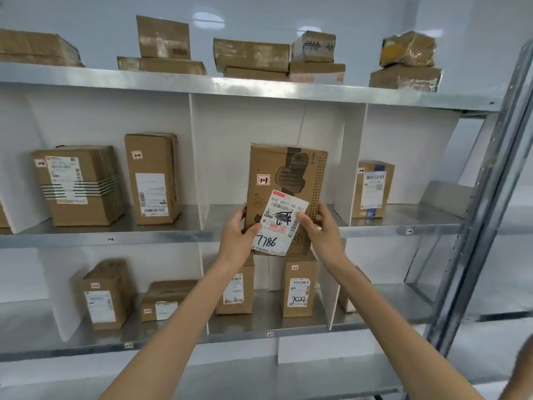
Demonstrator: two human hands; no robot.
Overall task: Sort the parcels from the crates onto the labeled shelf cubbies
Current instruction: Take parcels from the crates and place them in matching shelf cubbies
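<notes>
Currently both hands are holding a tall cardboard parcel (288, 174) upright in front of the middle cubby (225, 157) of the metal shelf unit (144, 241). The parcel's lower end is hanging below that tier's front rim, so it is not sitting on the shelf. The left hand (238, 235) is gripping the lower left edge, thumb lying on the front face and fingers curling behind. The right hand (323, 229) is gripping the lower right edge, thumb pressing on the white shipping label (284, 217) and fingers wrapping round the side. The label is showing a handwritten "7786" and is sitting tilted on the box. A small red-bordered sticker (263, 179) is showing above it. Two brown boxes (78, 184) are standing in the left cubby and one smaller box (373, 187) in the right cubby. More boxes (298, 290) are standing on the tier below, and stacked parcels (251, 54) are lying along the top shelf.
</notes>
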